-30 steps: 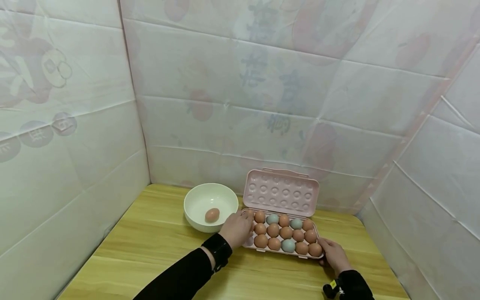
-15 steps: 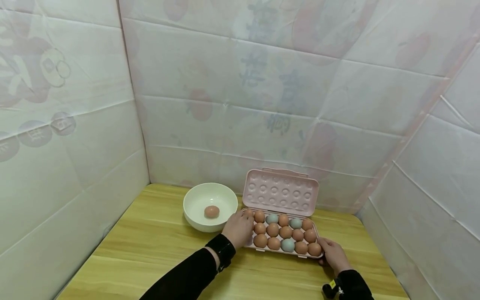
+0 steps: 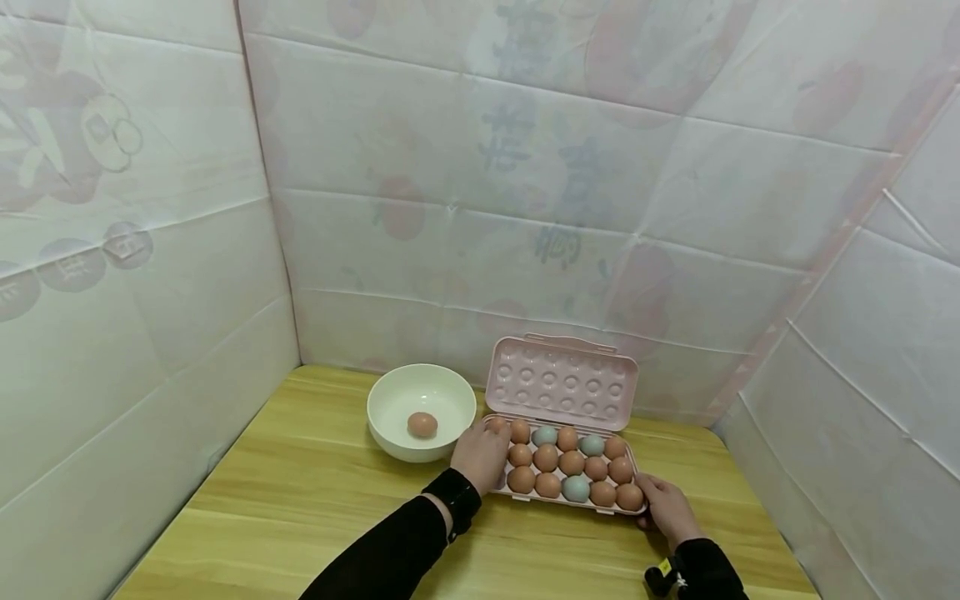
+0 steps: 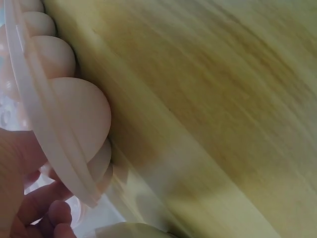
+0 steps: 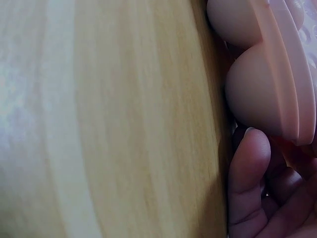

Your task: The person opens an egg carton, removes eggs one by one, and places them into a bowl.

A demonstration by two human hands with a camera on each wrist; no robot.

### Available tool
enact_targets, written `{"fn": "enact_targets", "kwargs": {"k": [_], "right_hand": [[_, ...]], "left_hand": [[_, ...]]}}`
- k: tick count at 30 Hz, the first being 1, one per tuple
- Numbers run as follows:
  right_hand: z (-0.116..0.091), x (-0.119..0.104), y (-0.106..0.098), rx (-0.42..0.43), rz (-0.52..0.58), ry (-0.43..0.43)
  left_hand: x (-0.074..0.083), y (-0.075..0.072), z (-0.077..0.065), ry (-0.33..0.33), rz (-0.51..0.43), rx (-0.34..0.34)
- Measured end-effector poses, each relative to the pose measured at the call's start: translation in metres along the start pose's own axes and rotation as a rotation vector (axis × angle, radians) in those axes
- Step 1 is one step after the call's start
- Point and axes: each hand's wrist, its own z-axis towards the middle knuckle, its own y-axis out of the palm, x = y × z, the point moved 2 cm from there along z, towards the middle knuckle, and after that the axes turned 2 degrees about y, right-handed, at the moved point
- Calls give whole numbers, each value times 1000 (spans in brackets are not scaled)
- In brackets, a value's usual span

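A pink plastic egg carton (image 3: 561,408) lies with its lid raised, and brown and pale green eggs fill most of its cups. My left hand (image 3: 480,457) reaches over the carton's left end, fingers curled down around a mostly hidden brown egg in the left column. In the left wrist view the thumb (image 4: 22,151) crosses the carton's rim. At the front right corner, my right hand (image 3: 670,510) grips the carton; its thumb (image 5: 250,158) presses near the rounded underside of a cup. A brown egg (image 3: 422,425) lies in a white bowl (image 3: 397,443) left of the carton.
The wood-grain table (image 3: 300,483) carries the bowl and carton near its back edge. Pale printed sheeting (image 3: 450,267) rises behind and on both sides. A black band (image 3: 454,500) circles the left wrist.
My left hand and forearm have shifted slightly to the right, while its fingers stay at the carton's left end. The egg in the bowl has rolled slightly. The right hand keeps still.
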Motion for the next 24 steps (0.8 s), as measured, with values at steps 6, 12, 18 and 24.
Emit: {"fn": "enact_targets", "kwargs": {"k": [6, 12, 18, 24], "right_hand": [[-1, -1, 0, 4, 6, -3], [1, 2, 1, 5, 1, 5], [4, 5, 1, -2, -10, 16], [5, 5, 0, -3, -26, 4]], "left_hand": [[2, -1, -1, -7, -25, 24], [-2, -14, -4, 49, -64, -3], [-27, -39, 1, 53, -263, 12], [-75, -65, 3, -65, -351, 87]]}}
